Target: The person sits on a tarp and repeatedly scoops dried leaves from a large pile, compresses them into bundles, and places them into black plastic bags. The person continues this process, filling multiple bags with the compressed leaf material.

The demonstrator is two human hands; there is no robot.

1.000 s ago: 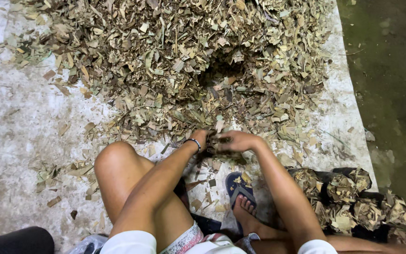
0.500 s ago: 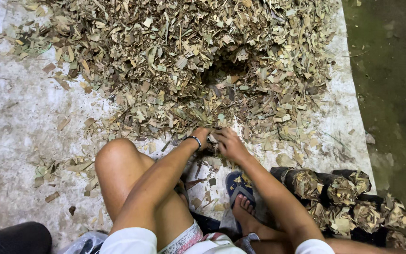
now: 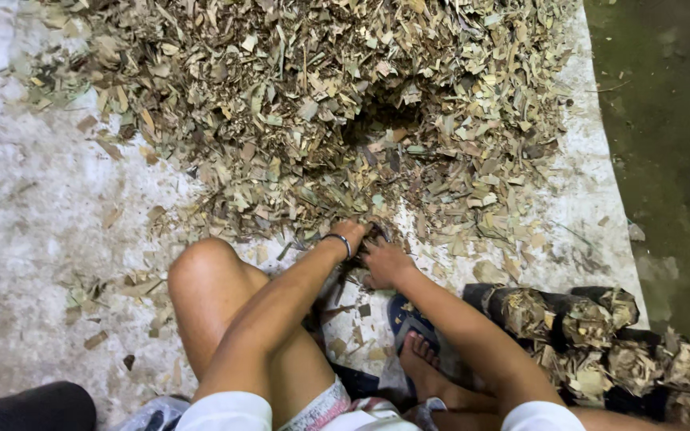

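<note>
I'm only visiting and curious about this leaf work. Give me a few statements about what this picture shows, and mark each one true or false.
1. Both hands meet at the near edge of the heap of dry leaf pieces. True: the left hand and the right hand are side by side there.
2. The left wrist is bare. False: a dark wristband circles it.
3. Leaf-stuffed black bags lie by the person's right arm. True.
4. The heap lies on bare soil. False: it lies on a pale woven sheet.
5. The person's foot is bare. False: it wears a blue sandal.
</note>
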